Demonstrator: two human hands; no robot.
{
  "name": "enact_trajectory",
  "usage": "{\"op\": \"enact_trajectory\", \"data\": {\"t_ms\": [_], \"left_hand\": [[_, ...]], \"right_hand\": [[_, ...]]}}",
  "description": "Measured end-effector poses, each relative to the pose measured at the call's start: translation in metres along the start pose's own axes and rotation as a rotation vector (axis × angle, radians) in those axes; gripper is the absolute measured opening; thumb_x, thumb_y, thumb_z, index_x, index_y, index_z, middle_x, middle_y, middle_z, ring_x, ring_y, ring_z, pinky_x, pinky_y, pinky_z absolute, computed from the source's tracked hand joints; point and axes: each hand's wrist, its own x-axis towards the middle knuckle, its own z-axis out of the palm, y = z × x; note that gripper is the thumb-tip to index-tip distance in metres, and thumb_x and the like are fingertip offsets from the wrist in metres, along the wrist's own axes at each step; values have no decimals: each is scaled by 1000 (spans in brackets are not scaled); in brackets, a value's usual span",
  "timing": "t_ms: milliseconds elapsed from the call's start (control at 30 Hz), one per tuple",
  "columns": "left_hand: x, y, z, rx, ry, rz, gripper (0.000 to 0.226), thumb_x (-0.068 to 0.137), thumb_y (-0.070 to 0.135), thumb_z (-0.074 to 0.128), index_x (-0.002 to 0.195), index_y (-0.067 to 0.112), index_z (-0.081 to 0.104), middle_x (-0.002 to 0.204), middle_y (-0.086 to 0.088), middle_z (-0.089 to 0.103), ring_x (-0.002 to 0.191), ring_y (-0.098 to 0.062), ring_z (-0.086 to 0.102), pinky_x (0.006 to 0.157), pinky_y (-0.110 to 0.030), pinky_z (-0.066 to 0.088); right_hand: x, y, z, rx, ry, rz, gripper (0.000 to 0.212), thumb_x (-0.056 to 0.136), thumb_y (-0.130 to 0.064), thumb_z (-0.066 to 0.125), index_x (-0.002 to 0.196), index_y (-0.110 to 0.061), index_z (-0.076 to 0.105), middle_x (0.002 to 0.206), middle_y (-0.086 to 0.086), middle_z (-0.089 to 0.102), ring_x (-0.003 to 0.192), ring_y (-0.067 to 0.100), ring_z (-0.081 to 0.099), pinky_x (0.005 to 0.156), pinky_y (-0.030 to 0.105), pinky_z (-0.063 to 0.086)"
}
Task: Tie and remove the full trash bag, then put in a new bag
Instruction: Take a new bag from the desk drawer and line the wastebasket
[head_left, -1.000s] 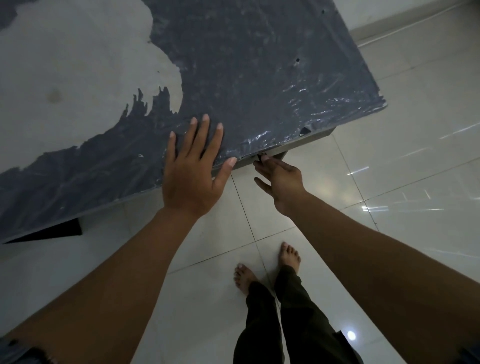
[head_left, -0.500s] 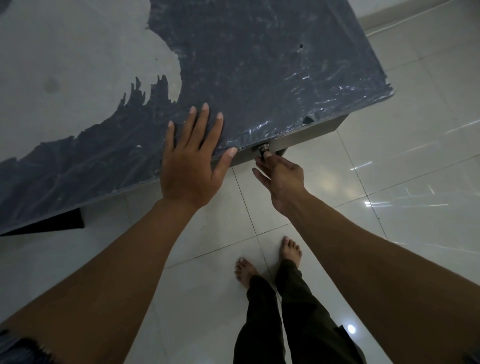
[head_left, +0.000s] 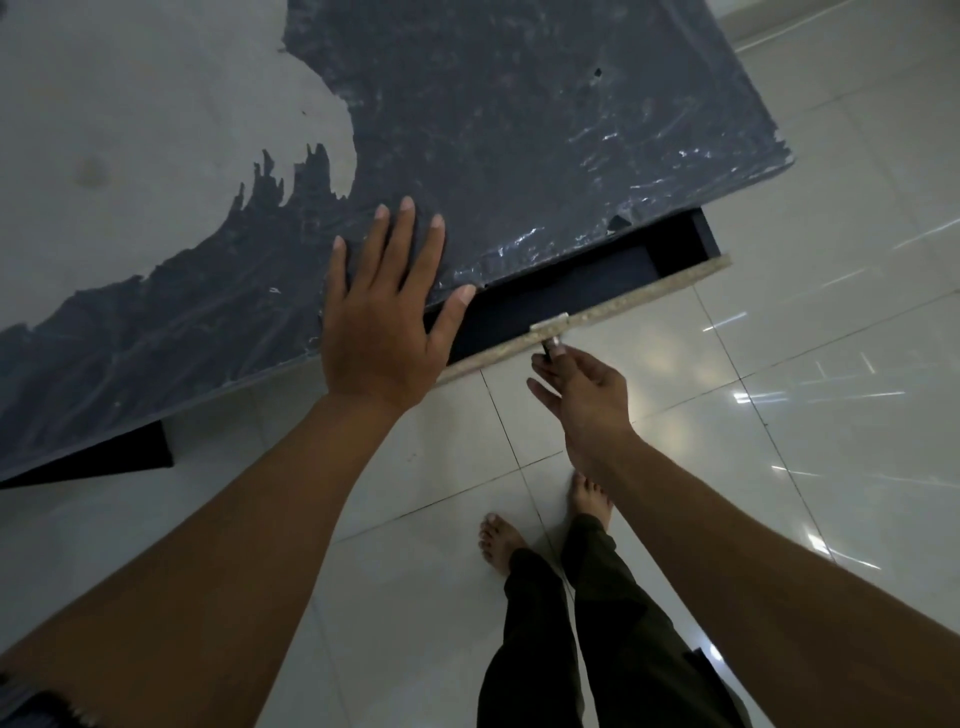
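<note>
Pressing hand: left hand (head_left: 382, 332), fingers spread flat on dark film-covered desk (head_left: 519, 130).
Drawer: black drawer (head_left: 576, 291), partly open, near-right desk edge.
Right hand (head_left: 582, 395): fingers pinching small metal drawer knob (head_left: 551, 347).
Trash bag: unseen.

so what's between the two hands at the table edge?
Head view: the open drawer's dark gap and pale front edge, between left hand and right hand.

Left hand (head_left: 382, 332) flat, right hand (head_left: 582, 389) pinching.
</note>
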Motion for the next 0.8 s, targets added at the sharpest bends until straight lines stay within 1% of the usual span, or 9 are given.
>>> {"op": "enact_trajectory", "data": {"t_ms": [133, 267, 333, 400, 500, 600, 700, 733, 800], "left_hand": [[-2, 0, 2, 3, 16, 0, 62, 103, 54, 29, 154, 18, 32, 162, -8, 29, 151, -26, 23, 121, -52, 17], [-3, 1, 4, -3, 20, -11, 62, 103, 54, 28, 154, 19, 32, 162, -7, 28, 151, -25, 22, 122, -52, 16], [-3, 2, 4, -7, 12, -20, 62, 103, 55, 27, 154, 20, 31, 163, -6, 27, 152, -24, 20, 122, -52, 15], [-4, 2, 2, -15, -3, -28, 63, 103, 55, 25, 155, 20, 30, 163, -5, 26, 152, -23, 19, 122, -52, 14], [-5, 3, -1, -24, -30, -30, 63, 103, 54, 25, 155, 20, 28, 164, -6, 23, 152, -24, 17, 122, -52, 11], [-9, 7, -4, -63, -18, -22, 60, 104, 50, 28, 155, 18, 30, 163, -9, 24, 152, -27, 17, 122, -53, 11], [-25, 16, -7, -162, 11, 39, 59, 103, 46, 36, 153, 15, 35, 162, -12, 27, 152, -29, 19, 121, -55, 11], [-33, 20, -8, -176, 14, 69, 60, 102, 46, 40, 152, 13, 37, 161, -12, 28, 151, -30, 20, 121, -56, 13], [-48, 26, -7, -174, 25, 131, 63, 97, 49, 50, 148, 11, 43, 159, -13, 33, 150, -30, 25, 120, -58, 16]], "right_hand": [[-7, 18, -19, -44, 65, 11, 14, 101, -12, 54, 110, -8, 64, 100, 9, 72, 103, 18, 69, 89, 34, 59], [-6, 22, -20, -108, 59, -10, 15, 102, -14, 52, 113, -10, 62, 104, 6, 71, 107, 17, 67, 95, 36, 56], [-8, 22, -20, -205, 50, -37, 26, 103, -17, 51, 124, -8, 61, 108, 2, 70, 111, 17, 65, 98, 36, 53], [-9, 16, -19, -439, 77, -98, 31, 102, -22, 51, 129, -11, 61, 110, -2, 68, 111, 17, 63, 96, 31, 50], [-22, 1, -18, -869, 233, -288, 29, 95, -29, 54, 120, -20, 67, 107, -5, 71, 100, 17, 65, 87, 30, 50], [-47, -15, -24, -1076, 349, -584, 17, 91, -38, 57, 97, -26, 68, 90, -13, 69, 82, 10, 62, 73, 27, 47], [-53, -27, -25, -1116, 249, -966, 20, 91, -41, 62, 98, -23, 67, 90, -10, 68, 84, 8, 59, 65, 19, 40], [-46, -32, -22, -1151, 183, -1042, 25, 91, -41, 63, 104, -21, 67, 96, -6, 69, 89, 12, 59, 69, 22, 42], [-25, -38, -10, -1296, 27, -1045, 46, 88, -45, 63, 125, -17, 61, 121, 3, 66, 113, 21, 57, 89, 34, 48]]}}
